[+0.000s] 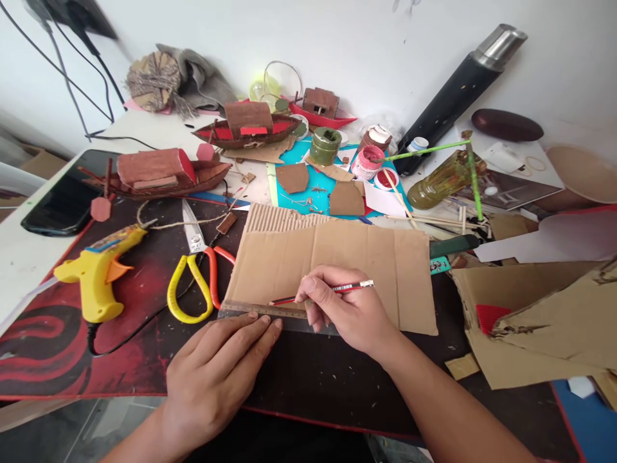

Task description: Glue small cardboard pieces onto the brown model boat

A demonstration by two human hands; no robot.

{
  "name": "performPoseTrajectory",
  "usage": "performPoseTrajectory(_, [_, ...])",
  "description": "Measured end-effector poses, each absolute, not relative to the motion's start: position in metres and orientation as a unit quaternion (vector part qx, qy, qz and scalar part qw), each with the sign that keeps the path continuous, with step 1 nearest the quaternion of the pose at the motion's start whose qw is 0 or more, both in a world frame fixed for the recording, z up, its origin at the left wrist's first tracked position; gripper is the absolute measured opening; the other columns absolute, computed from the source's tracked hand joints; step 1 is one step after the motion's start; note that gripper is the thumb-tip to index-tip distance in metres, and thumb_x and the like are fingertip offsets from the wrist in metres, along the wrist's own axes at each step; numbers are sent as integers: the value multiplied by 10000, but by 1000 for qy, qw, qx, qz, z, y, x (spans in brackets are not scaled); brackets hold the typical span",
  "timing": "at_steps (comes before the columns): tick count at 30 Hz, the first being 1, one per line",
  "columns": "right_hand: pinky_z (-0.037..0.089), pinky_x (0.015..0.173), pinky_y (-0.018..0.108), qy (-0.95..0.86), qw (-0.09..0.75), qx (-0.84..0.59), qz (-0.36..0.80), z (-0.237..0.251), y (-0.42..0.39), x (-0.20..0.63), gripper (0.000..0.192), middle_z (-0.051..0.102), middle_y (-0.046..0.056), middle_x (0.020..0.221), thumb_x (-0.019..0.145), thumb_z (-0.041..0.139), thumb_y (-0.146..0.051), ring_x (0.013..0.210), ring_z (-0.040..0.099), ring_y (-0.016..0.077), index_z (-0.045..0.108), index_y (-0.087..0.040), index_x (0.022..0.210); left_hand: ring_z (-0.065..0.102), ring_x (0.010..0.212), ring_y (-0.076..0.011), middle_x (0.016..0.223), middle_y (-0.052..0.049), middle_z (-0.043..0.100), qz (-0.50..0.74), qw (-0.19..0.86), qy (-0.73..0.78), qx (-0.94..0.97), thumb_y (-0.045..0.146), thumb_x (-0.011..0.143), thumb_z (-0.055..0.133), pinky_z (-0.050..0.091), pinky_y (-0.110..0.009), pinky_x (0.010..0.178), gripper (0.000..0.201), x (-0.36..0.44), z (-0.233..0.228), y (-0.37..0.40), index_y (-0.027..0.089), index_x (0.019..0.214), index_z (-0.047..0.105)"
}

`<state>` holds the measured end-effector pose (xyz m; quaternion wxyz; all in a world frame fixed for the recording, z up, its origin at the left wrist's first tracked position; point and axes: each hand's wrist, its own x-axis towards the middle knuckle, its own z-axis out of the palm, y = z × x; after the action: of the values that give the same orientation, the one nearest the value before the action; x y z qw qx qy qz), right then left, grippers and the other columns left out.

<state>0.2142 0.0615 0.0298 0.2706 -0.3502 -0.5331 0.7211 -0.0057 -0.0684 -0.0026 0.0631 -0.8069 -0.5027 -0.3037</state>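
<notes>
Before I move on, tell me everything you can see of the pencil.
The pencil is straight, wooden by its look, red and black with pale lettering towards its whitish blunt end. The right hand grips it at a low slant, tip to the left, blunt end slightly higher. Its dark tip is over the cardboard, beside the ruler; contact can't be confirmed.

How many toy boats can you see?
3: one brown boat beyond the yellow glue gun, a second boat farther back, and a bright red boat behind that, near the wall. Clutter could hide others.

Brightly lit white wall (337,45) behind a white tabletop (41,260), grey tiled floor (108,424) below.
</notes>
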Motion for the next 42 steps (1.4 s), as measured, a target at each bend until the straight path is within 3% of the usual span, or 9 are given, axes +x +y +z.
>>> performPoseTrajectory(19, [513,545,221,-542,260,-348,720,27,62,216,448,683,-19,645,1117,751,-585,550,639,122,769,-197,893,770,1074,-212,1137,-22,891,-300,66,-497,-812,45,1151,624,605,-368,959,255,-6,-2,-67,135,1294,814])
performPoseTrajectory(42, [527,551,228,-549,263,-347,713,27,61,215,424,680,-24,647,1125,745,-557,558,643,126,762,-204,891,785,1065,-209,1133,-18,894,-298,66,-499,-811,29,1131,627,620,-364,950,281,-6,-2,-68,148,1294,823])
